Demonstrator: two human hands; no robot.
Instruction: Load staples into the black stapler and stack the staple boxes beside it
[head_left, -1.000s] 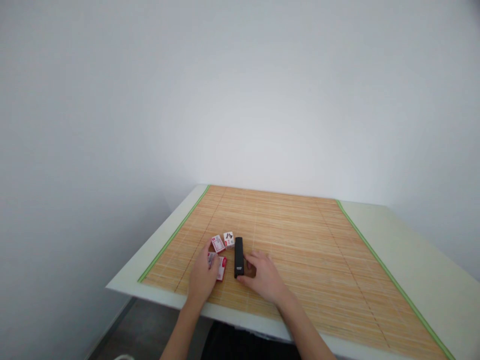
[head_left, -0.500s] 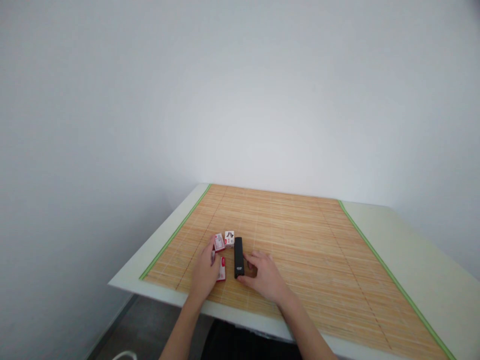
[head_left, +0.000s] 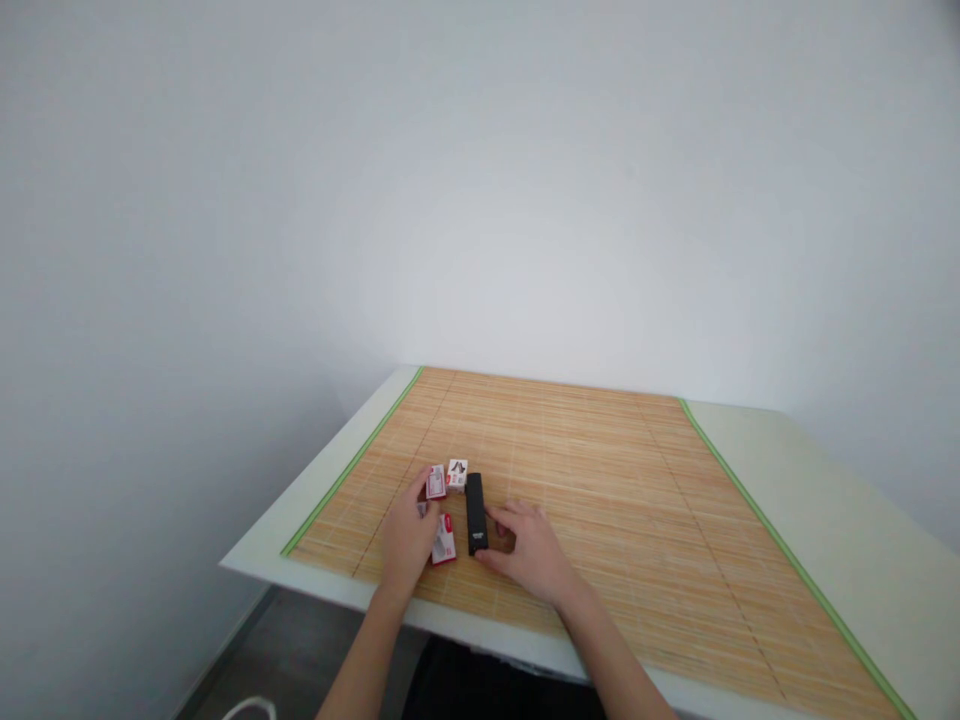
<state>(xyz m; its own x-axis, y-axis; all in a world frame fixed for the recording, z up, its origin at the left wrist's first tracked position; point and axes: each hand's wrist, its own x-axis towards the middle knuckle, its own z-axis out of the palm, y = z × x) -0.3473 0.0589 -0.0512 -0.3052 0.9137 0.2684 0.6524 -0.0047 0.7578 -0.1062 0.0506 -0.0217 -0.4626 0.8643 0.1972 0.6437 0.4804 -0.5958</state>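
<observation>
A black stapler (head_left: 475, 513) lies lengthwise on the bamboo mat (head_left: 645, 510). My right hand (head_left: 529, 550) rests on the mat just right of it, fingers curled against its side. My left hand (head_left: 407, 535) pinches a small red-and-white box (head_left: 436, 482) between thumb and fingers. A second small box (head_left: 457, 474) stands right beside it, and a third red-and-white box (head_left: 444, 540) lies flat on the mat under my left thumb.
The mat has green edging and covers most of a white table (head_left: 840, 500) that stands against a plain white wall. The table's left edge and front edge are close to my hands. Floor shows below at the bottom left.
My left hand has closed on the upper red-and-white box and tilted it upright. The right hand and the stapler have stayed almost where they were.
</observation>
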